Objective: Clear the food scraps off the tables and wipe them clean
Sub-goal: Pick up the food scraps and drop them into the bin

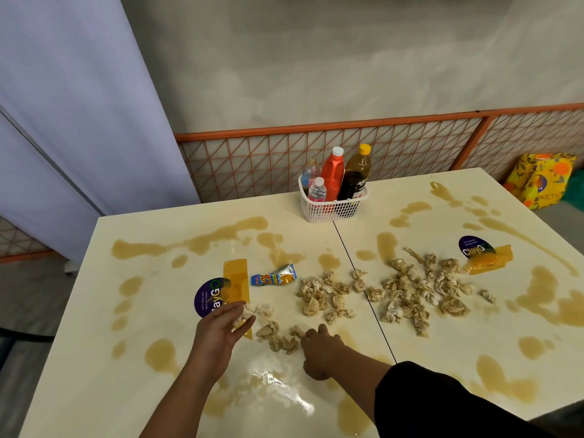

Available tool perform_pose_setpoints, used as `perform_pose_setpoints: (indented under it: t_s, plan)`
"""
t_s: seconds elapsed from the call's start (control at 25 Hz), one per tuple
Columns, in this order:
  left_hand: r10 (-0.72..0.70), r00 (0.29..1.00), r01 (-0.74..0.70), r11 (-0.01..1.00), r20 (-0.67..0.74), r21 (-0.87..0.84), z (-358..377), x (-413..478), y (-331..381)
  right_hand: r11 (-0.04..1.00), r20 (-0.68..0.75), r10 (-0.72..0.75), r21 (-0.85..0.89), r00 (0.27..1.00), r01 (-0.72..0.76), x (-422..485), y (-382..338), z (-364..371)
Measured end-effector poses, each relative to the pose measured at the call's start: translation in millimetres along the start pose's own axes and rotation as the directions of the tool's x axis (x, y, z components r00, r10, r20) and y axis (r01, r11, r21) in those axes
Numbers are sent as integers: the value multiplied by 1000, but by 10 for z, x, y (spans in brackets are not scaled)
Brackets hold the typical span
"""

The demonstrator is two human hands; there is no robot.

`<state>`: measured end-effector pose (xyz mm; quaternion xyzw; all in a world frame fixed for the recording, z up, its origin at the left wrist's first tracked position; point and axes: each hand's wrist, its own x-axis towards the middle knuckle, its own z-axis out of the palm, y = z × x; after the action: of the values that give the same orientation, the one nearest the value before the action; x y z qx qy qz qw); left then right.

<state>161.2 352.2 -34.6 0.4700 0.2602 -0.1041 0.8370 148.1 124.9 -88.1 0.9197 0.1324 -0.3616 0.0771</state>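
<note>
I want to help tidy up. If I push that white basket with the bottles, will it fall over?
Probably not: the white plastic mesh basket sits flat. It likely feels heavy, with four bottles inside. The tall dark yellow-capped bottle rises far above its rim, so push low.

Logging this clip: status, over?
Left hand gathering scraps, fingers part-closed. Right hand reaching for scraps. Spills unwiped. Wrapper and basket on tables.

**What can't be made out**

The left hand (221, 324) covers part of the crumpled scraps (249, 311) and the near end of the yellow strip (236, 279). The right worktop (442, 368) runs off the right edge. Small print on the purple sticker (207, 298) is too fine to read. In the basket (331, 207), the far small bottle (311, 172) is half hidden and blurred.
</note>
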Motion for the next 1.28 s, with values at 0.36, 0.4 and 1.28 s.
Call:
perform_pose_setpoints:
  t_s: [0.36, 0.4, 1.28]
  plan:
    - [-254, 964, 265, 878, 82, -400, 42, -216, -67, 998, -59, -21, 62, 998, 24, -43, 43, 41]
    - [-271, 959, 281, 872, 82, -402, 42, -246, -88, 992, -90, -24, 123, 996, 35, -55, 53, 40]
    - [224, 954, -299, 665, 199, 685, 1151, -766, -568, -661, -77, 208, 724, 975, 198, -851, 181, -506]
